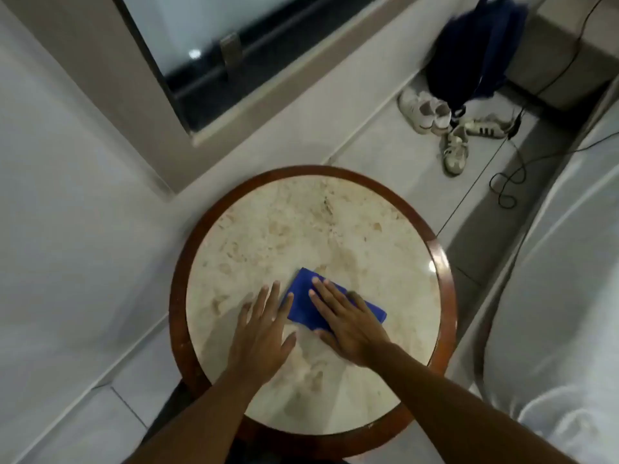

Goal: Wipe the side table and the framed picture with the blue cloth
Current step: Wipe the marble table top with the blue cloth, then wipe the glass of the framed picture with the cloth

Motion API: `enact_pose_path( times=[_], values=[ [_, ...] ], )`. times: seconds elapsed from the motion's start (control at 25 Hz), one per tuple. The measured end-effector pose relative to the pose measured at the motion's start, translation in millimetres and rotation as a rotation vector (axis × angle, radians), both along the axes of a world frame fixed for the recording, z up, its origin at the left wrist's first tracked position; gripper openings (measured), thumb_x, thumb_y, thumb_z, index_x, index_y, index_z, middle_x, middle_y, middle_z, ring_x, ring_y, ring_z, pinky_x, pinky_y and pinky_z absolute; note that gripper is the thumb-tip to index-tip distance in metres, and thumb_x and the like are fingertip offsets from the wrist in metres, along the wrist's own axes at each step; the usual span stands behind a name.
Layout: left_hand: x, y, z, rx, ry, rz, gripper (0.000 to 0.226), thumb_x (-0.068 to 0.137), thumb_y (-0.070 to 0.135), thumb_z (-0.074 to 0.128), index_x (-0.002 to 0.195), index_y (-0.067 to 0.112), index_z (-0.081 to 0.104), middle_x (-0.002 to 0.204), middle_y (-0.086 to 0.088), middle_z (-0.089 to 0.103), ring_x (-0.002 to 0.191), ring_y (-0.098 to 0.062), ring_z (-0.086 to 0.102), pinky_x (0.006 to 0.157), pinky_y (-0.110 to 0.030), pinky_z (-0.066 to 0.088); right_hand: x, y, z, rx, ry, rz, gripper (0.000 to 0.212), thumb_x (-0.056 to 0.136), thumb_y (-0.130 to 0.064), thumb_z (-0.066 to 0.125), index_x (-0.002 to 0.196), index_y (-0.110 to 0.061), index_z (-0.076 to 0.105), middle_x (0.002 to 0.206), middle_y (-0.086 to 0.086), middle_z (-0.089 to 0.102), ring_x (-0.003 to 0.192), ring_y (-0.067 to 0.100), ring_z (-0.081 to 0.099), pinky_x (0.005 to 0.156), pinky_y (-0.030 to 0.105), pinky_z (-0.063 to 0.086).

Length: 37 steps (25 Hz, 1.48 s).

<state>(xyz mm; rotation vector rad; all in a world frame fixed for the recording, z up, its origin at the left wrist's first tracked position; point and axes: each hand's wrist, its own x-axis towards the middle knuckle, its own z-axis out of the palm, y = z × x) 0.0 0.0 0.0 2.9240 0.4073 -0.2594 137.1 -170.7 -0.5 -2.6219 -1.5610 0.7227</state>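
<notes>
A round side table (442, 283) with a pale stone top and a dark wooden rim fills the middle of the view, seen from above. On its near half lies the blue cloth (303, 304), folded into a flat strip that runs slantwise from upper left to lower right. The right hand (348, 324) lies palm down on the cloth with its fingers stretched out and close together, pressing it flat against the stone rather than gripping it; the cloth shows beyond the fingertips and at the hand's right side. The left hand (263, 333) rests flat on the bare tabletop just beside the cloth, fingers spread and open, holding nothing; its forefinger tip reaches the cloth's left edge. Both forearms come in from the bottom of the frame. The framed picture cannot be made out with certainty. On the tiled floor beyond the table stand two pairs of light shoes (432, 113), one pair white and one with dark stripes, near a dark blue bag (475, 48). A thin black cable (509, 182) trails across the floor to the right, beside white bedding (569, 296). A dark-framed glass panel (187, 35) stands at the upper left, against the wall.
</notes>
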Motion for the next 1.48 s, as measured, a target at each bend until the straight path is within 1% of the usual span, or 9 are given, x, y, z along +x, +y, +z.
enact_pose_path(
  times=[0.24,0.44,0.52,0.72,0.88,1.04,1.12,1.24,1.48],
  values=[
    [25.3,-9.7,-60.5,0.085,-0.076,-0.065,0.068,0.095,0.044,0.037,0.155,0.014,0.028,0.163,-0.014,0.030,0.150,-0.034,0.028,0.115,-0.059,0.029,3.0,12.8,-66.0,0.223,-0.223,-0.066,0.065,0.103,-0.051,0.024,0.153,-0.010,0.020,0.162,0.006,0.013,0.149,0.017,0.005,0.117,0.036,0.012],
    [29.7,-5.2,-19.1,0.121,-0.015,-0.043,0.068,0.095,0.043,0.045,0.153,0.010,0.033,0.160,-0.014,0.036,0.149,-0.032,0.030,0.117,-0.058,0.032,-4.9,19.7,-39.1,0.323,-0.222,-0.140,0.052,0.101,-0.032,0.039,0.147,-0.006,0.036,0.155,0.009,0.028,0.144,0.021,0.026,0.111,0.042,0.032],
    [26.4,4.7,20.7,0.154,-0.009,-0.089,0.067,0.096,0.044,0.045,0.153,0.011,0.031,0.160,-0.012,0.037,0.149,-0.031,0.030,0.117,-0.056,0.031,-17.2,24.4,-7.5,0.384,-0.216,-0.166,0.051,0.100,-0.027,0.043,0.146,-0.004,0.037,0.154,0.011,0.031,0.142,0.022,0.030,0.113,0.043,0.029],
    [-1.8,41.8,197.7,0.281,-0.091,-0.088,0.063,0.099,0.046,0.045,0.152,0.013,0.036,0.159,-0.012,0.038,0.147,-0.030,0.034,0.115,-0.054,0.035,-36.6,62.0,157.1,0.577,-0.135,-0.170,0.064,0.089,-0.009,0.061,0.147,-0.006,0.034,0.154,0.011,0.031,0.142,0.021,0.030,0.114,0.042,0.029],
    [-30.5,89.9,358.1,0.481,-0.302,0.001,0.062,0.102,0.048,0.031,0.153,0.013,0.030,0.160,-0.012,0.035,0.147,-0.030,0.035,0.116,-0.054,0.035,-40.4,127.0,312.0,0.868,-0.163,-0.011,0.057,0.092,-0.012,0.049,0.147,-0.008,0.034,0.154,0.008,0.033,0.144,0.019,0.027,0.110,0.043,0.032],
    [-75.5,142.4,499.4,0.686,-0.481,0.130,0.066,0.103,0.050,0.030,0.157,0.016,0.020,0.165,-0.011,0.022,0.151,-0.029,0.024,0.120,-0.054,0.029,-62.4,215.9,455.0,1.192,-0.219,0.099,0.085,0.074,0.010,0.072,0.146,-0.009,0.031,0.151,0.009,0.038,0.141,0.017,0.031,0.105,0.045,0.036],
    [-106.1,173.1,571.6,0.800,-0.585,0.221,0.070,0.101,0.052,0.036,0.159,0.018,0.016,0.167,-0.010,0.014,0.153,-0.029,0.019,0.121,-0.054,0.024,-89.9,263.2,530.0,1.369,-0.225,0.143,0.085,0.072,0.015,0.072,0.144,-0.003,0.030,0.148,0.015,0.041,0.139,0.023,0.034,0.101,0.048,0.040],
    [-152.0,218.0,681.0,0.948,-0.708,0.307,0.072,0.099,0.060,0.031,0.159,0.022,0.017,0.167,-0.010,0.008,0.154,-0.029,0.012,0.121,-0.053,0.016,-136.0,323.9,633.6,1.636,-0.186,0.136,0.069,0.081,0.013,0.061,0.142,0.005,0.030,0.147,0.022,0.040,0.139,0.029,0.033,0.102,0.049,0.040],
    [-241.1,299.9,851.5,1.246,-0.807,0.595,0.087,0.092,0.077,0.019,0.159,0.023,0.013,0.169,-0.011,0.003,0.156,-0.028,0.000,0.122,-0.057,0.002,-204.6,412.5,768.1,1.768,-0.213,0.092,0.057,0.093,-0.011,0.047,0.146,0.001,0.030,0.154,0.016,0.032,0.140,0.028,0.033,0.103,0.041,0.040]
  ],
)
